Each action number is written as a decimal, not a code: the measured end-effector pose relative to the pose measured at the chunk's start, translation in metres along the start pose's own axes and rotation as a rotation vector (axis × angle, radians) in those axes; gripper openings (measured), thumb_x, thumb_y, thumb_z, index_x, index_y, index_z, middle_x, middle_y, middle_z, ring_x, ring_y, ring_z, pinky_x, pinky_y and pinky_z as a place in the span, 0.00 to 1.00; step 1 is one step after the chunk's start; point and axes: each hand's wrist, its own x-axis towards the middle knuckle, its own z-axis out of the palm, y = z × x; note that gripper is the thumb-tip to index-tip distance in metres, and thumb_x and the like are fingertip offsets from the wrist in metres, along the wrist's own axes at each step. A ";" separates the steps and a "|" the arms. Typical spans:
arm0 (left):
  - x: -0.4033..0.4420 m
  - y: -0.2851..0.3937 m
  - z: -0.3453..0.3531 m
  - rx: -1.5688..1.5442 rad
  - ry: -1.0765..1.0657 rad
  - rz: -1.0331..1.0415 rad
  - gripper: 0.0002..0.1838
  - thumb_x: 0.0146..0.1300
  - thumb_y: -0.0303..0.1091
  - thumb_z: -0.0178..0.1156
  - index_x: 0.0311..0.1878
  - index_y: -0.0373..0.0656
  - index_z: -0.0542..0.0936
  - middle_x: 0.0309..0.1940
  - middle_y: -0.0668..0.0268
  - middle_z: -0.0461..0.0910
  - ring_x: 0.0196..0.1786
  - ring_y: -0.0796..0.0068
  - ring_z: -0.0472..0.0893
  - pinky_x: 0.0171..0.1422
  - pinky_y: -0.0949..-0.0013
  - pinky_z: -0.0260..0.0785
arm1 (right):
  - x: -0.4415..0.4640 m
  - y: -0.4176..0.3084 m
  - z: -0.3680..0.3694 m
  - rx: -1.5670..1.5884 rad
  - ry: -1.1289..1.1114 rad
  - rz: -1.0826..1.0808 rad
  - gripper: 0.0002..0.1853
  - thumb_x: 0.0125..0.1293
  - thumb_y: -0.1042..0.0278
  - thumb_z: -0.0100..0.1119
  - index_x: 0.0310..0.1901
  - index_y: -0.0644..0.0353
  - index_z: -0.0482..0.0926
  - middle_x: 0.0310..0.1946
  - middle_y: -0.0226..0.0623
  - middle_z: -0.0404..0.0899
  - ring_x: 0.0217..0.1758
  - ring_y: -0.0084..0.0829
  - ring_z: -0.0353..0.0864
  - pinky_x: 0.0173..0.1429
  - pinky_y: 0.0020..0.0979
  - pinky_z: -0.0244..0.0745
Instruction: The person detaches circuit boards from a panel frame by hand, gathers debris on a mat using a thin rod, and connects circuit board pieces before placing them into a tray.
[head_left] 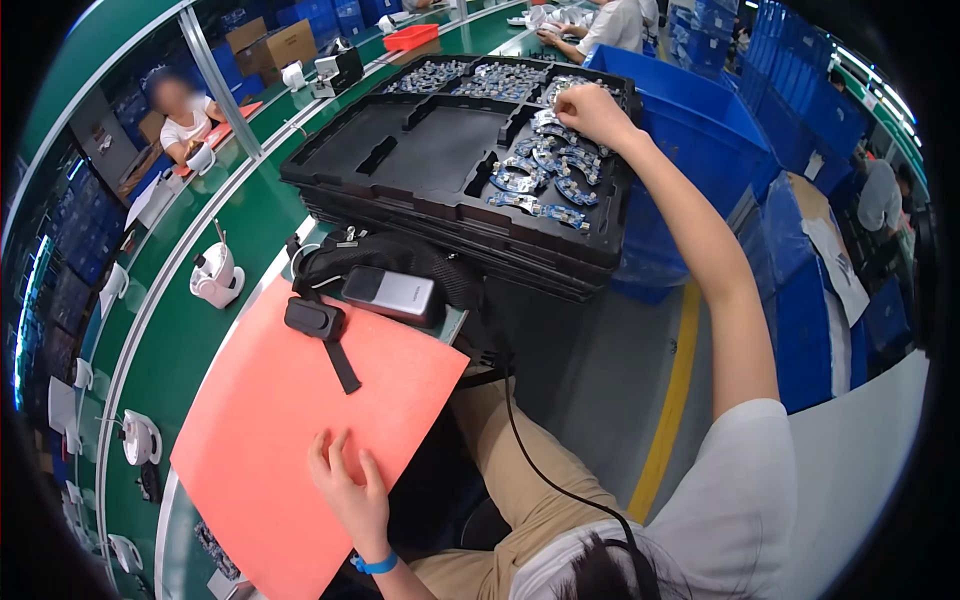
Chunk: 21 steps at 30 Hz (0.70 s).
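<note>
My right hand (595,112) reaches over the right part of a black tray (430,145), its fingers bent together at the curved blue-and-silver circuit boards (548,122); what is between the fingertips is too small to make out. More such boards (515,178) lie in the tray's right compartment. Near the edge of the pink sheet (290,400), my left hand (355,490) hovers or rests with its fingers apart and nothing in them. A blue band circles that wrist. Beyond my left hand, a black device with a strap (314,318) lies on the sheet.
A grey-and-black power bank (392,292) with a cable sits below the stacked trays. White devices (215,276) stand on the green conveyor (185,330). A blue bin (690,125) adjoins the trays on the right. One person (185,120) sits across the line; another (612,25) is beyond the trays.
</note>
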 end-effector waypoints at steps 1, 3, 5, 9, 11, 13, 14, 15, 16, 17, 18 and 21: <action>0.000 0.000 0.000 0.015 0.005 0.005 0.16 0.62 0.29 0.56 0.53 0.37 0.76 0.60 0.52 0.67 0.65 0.52 0.66 0.68 0.54 0.58 | -0.004 0.001 -0.002 0.073 -0.029 0.054 0.05 0.53 0.74 0.62 0.32 0.63 0.82 0.28 0.40 0.83 0.33 0.34 0.83 0.42 0.32 0.77; 0.000 -0.001 0.000 0.031 0.011 0.009 0.16 0.63 0.29 0.55 0.53 0.37 0.76 0.60 0.52 0.68 0.64 0.53 0.66 0.68 0.55 0.58 | -0.009 0.000 -0.005 0.162 -0.072 0.131 0.05 0.51 0.73 0.63 0.31 0.61 0.82 0.28 0.40 0.83 0.35 0.37 0.83 0.43 0.34 0.76; 0.001 -0.003 -0.001 0.052 0.005 0.029 0.16 0.63 0.29 0.56 0.54 0.37 0.76 0.60 0.52 0.68 0.64 0.53 0.66 0.68 0.55 0.58 | -0.006 -0.002 -0.006 0.189 -0.060 0.147 0.05 0.52 0.73 0.63 0.31 0.61 0.82 0.28 0.40 0.83 0.35 0.36 0.83 0.43 0.34 0.76; 0.000 -0.002 -0.002 0.068 0.012 0.031 0.16 0.62 0.29 0.56 0.54 0.37 0.76 0.60 0.52 0.68 0.64 0.53 0.66 0.68 0.55 0.58 | 0.006 -0.008 0.000 0.188 -0.032 0.026 0.05 0.55 0.76 0.61 0.34 0.64 0.82 0.28 0.39 0.82 0.32 0.31 0.82 0.40 0.29 0.77; -0.001 -0.002 -0.002 0.085 0.008 0.031 0.16 0.62 0.29 0.56 0.54 0.37 0.76 0.60 0.52 0.68 0.64 0.52 0.66 0.68 0.55 0.58 | 0.011 -0.006 0.006 0.206 -0.046 -0.023 0.05 0.56 0.75 0.61 0.35 0.63 0.82 0.29 0.39 0.81 0.33 0.31 0.82 0.40 0.29 0.77; -0.002 0.000 -0.001 0.078 0.008 0.031 0.16 0.62 0.29 0.56 0.54 0.37 0.76 0.60 0.51 0.68 0.64 0.52 0.66 0.68 0.55 0.59 | 0.015 -0.004 0.010 0.223 -0.059 -0.072 0.05 0.57 0.75 0.60 0.35 0.63 0.82 0.30 0.39 0.81 0.33 0.31 0.81 0.41 0.30 0.77; -0.002 0.001 -0.001 0.070 0.006 0.032 0.16 0.62 0.29 0.56 0.54 0.37 0.76 0.60 0.51 0.68 0.64 0.52 0.67 0.68 0.55 0.59 | 0.017 -0.003 0.011 0.204 -0.076 -0.087 0.05 0.58 0.75 0.59 0.36 0.62 0.81 0.31 0.39 0.80 0.34 0.31 0.81 0.42 0.30 0.76; -0.002 0.000 -0.001 0.071 0.008 0.032 0.16 0.62 0.29 0.56 0.54 0.37 0.76 0.60 0.51 0.68 0.64 0.52 0.67 0.68 0.55 0.59 | 0.018 -0.004 0.011 0.183 -0.092 -0.103 0.05 0.59 0.75 0.59 0.37 0.62 0.81 0.32 0.38 0.80 0.35 0.32 0.81 0.42 0.31 0.76; -0.003 -0.001 0.000 0.067 0.009 0.034 0.16 0.62 0.29 0.56 0.54 0.37 0.76 0.60 0.51 0.68 0.64 0.52 0.67 0.67 0.55 0.59 | 0.018 -0.005 0.010 0.184 -0.091 -0.104 0.05 0.59 0.75 0.59 0.37 0.62 0.81 0.32 0.38 0.80 0.35 0.32 0.81 0.42 0.31 0.76; -0.003 -0.001 0.000 0.064 0.010 0.037 0.16 0.62 0.29 0.56 0.54 0.38 0.76 0.60 0.51 0.68 0.64 0.52 0.67 0.67 0.55 0.59 | 0.016 -0.007 0.011 0.173 -0.088 -0.105 0.05 0.59 0.75 0.58 0.37 0.62 0.80 0.33 0.38 0.79 0.36 0.32 0.80 0.43 0.31 0.75; -0.003 -0.001 -0.001 0.064 0.012 0.037 0.16 0.62 0.29 0.56 0.54 0.38 0.76 0.60 0.51 0.68 0.64 0.52 0.67 0.67 0.55 0.59 | 0.015 -0.009 0.011 0.161 -0.086 -0.107 0.05 0.59 0.75 0.58 0.37 0.62 0.80 0.35 0.37 0.79 0.37 0.33 0.80 0.43 0.32 0.75; -0.003 -0.001 -0.003 0.074 0.008 0.039 0.17 0.62 0.29 0.56 0.54 0.38 0.76 0.60 0.51 0.68 0.64 0.52 0.67 0.67 0.55 0.59 | 0.013 -0.015 0.006 0.184 -0.149 -0.092 0.04 0.60 0.75 0.57 0.37 0.62 0.80 0.36 0.37 0.78 0.38 0.34 0.79 0.44 0.33 0.75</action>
